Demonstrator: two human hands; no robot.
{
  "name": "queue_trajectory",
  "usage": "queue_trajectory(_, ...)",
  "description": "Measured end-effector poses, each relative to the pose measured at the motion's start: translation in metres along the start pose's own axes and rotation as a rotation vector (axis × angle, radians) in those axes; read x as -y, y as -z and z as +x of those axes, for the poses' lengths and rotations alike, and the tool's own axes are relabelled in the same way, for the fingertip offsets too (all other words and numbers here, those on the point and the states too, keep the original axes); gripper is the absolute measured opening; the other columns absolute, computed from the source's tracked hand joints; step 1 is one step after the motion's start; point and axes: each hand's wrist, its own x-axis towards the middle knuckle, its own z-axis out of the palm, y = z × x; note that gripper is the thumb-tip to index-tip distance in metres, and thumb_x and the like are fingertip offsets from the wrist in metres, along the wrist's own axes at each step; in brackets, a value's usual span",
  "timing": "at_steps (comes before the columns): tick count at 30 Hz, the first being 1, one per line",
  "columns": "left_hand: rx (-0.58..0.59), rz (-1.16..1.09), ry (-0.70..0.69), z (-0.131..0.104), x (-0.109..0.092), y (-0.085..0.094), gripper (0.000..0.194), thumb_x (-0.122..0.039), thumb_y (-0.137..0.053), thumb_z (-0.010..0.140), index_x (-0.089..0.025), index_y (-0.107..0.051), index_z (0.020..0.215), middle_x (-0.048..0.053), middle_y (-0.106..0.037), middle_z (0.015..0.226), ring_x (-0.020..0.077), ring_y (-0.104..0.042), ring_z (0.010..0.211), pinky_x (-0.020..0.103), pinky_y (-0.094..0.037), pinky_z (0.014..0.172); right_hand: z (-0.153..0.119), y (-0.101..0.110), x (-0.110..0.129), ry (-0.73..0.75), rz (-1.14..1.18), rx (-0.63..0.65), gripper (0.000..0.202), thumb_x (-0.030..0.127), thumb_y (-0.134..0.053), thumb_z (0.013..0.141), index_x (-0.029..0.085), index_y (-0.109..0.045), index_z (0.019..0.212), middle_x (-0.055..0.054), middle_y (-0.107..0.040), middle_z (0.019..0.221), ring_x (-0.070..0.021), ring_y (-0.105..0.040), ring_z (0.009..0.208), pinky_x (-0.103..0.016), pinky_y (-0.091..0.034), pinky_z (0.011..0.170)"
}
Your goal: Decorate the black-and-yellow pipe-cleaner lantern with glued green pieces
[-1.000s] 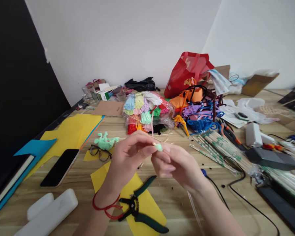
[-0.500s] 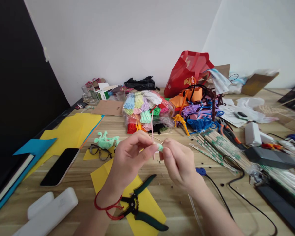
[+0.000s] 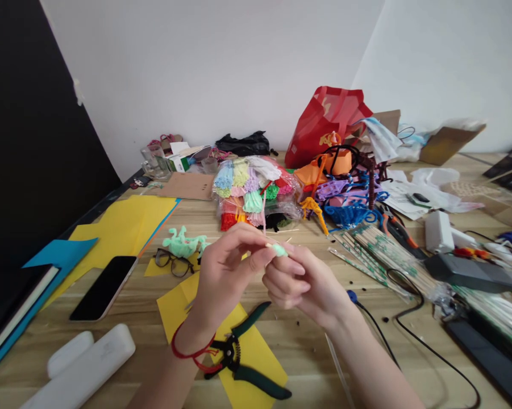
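A small mint-green coil of pipe cleaner sits between the fingertips of both hands, above the middle of the table. My left hand pinches its left end between thumb and index finger, a red cord bracelet round the wrist. On the other side my right hand grips the coil, its thumb and index finger partly hidden and the other fingers curled in. Beyond my left hand lies a mint-green pipe cleaner figure, close to a pair of glasses. Green-handled pruning shears rest open on yellow paper below my hands.
Bagged bundles of coloured pipe cleaners stand at the back, beside a red bag. A phone and yellow sheets are on the left. Rightward lie packs of sticks, orange-black pliers and a black cable.
My right hand has turned so its curled fingers face me under the green coil. The coil shows more now. My left hand keeps its pinch nearly in place.
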Motion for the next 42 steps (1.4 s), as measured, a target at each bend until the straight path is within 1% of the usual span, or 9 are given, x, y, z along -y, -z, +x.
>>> queue_trajectory(4,-0.036,-0.015,0.042,-0.001,-0.001,-0.002,0.014,-0.027,-0.076,0.084,-0.021,-0.069,0.074,0.001,-0.064,0.077,0.0124,-0.059,0.072,0.023,-0.051,0.066,-0.008,0.004,0.001,0.365,-0.905,-0.299,0.025,0.035,-0.048,0.100,0.019,-0.056,0.082,0.001,-0.054,0.067,-0.0127,-0.047,0.060,-0.026,-0.038,0.058)
queue_trajectory(8,-0.059,0.008,0.080,-0.001,0.000,0.000,0.015,-0.028,-0.078,0.082,-0.020,-0.069,0.073,0.001,-0.064,0.077,0.0130,-0.061,0.075,0.023,-0.052,0.069,-0.008,0.010,0.000,0.716,-1.512,-0.342,0.011,0.015,-0.048,0.097,0.019,-0.057,0.092,-0.003,-0.059,0.075,-0.0161,-0.050,0.067,-0.028,-0.040,0.063)
queue_trajectory(12,-0.015,-0.006,0.077,0.000,0.000,0.005,0.010,-0.027,-0.082,0.078,-0.022,-0.074,0.080,0.001,-0.067,0.084,0.0130,-0.063,0.076,0.022,-0.054,0.067,-0.008,0.010,-0.003,0.635,-1.317,-0.348,0.018,0.018,-0.044,0.101,0.020,-0.057,0.089,0.000,-0.052,0.070,-0.0137,-0.046,0.062,-0.027,-0.037,0.060)
queue_trajectory(20,0.037,0.055,-0.033,0.003,-0.005,0.009,0.006,-0.024,-0.080,0.080,-0.024,-0.075,0.077,0.003,-0.070,0.081,0.0162,-0.065,0.079,0.028,-0.056,0.075,-0.005,0.002,-0.001,-0.096,0.010,0.019,0.037,0.049,-0.056,0.094,0.022,-0.045,0.072,0.012,-0.025,0.048,-0.0070,-0.015,0.042,-0.022,-0.015,0.039)
queue_trajectory(23,0.001,0.010,0.010,0.002,-0.004,0.006,0.008,-0.024,-0.078,0.083,-0.023,-0.072,0.076,0.001,-0.067,0.079,0.0141,-0.063,0.077,0.026,-0.054,0.073,-0.006,0.001,-0.001,-0.004,-0.227,-0.083,0.037,0.049,-0.049,0.099,0.021,-0.050,0.075,0.009,-0.034,0.050,-0.0081,-0.025,0.044,-0.022,-0.024,0.042)
queue_trajectory(27,-0.053,-0.019,0.048,-0.001,0.002,0.001,0.012,-0.023,-0.076,0.084,-0.022,-0.069,0.074,0.000,-0.064,0.076,0.0122,-0.060,0.074,0.023,-0.051,0.069,-0.009,0.003,-0.006,0.423,-1.120,-0.399,0.017,0.031,-0.051,0.100,0.019,-0.059,0.092,0.000,-0.057,0.068,-0.0129,-0.050,0.061,-0.026,-0.039,0.058)
queue_trajectory(31,-0.083,-0.013,0.063,0.000,0.003,0.000,0.015,-0.028,-0.079,0.081,-0.021,-0.068,0.073,0.000,-0.063,0.075,0.0128,-0.060,0.073,0.023,-0.052,0.067,-0.007,0.008,-0.009,0.667,-1.498,-0.409,0.017,0.018,-0.043,0.099,0.020,-0.058,0.091,-0.006,-0.064,0.077,-0.0167,-0.056,0.068,-0.029,-0.044,0.064)
queue_trajectory(37,0.019,0.124,-0.031,0.006,-0.002,0.012,0.007,-0.027,-0.080,0.080,-0.022,-0.075,0.079,0.003,-0.069,0.082,0.0147,-0.064,0.076,0.024,-0.054,0.068,-0.009,0.004,-0.001,0.255,-0.709,-0.293,0.034,0.038,-0.048,0.101,0.021,-0.048,0.072,0.005,-0.041,0.061,-0.0094,-0.033,0.052,-0.024,-0.029,0.050)
queue_trajectory(42,0.070,0.076,-0.033,0.006,0.000,0.012,0.004,-0.022,-0.076,0.084,-0.025,-0.078,0.081,0.003,-0.072,0.083,0.0154,-0.065,0.079,0.026,-0.054,0.073,-0.001,0.004,0.002,-0.080,0.145,0.046,0.044,0.042,-0.054,0.093,0.023,-0.032,0.059,0.011,-0.020,0.047,-0.0068,-0.011,0.042,-0.022,-0.011,0.038)
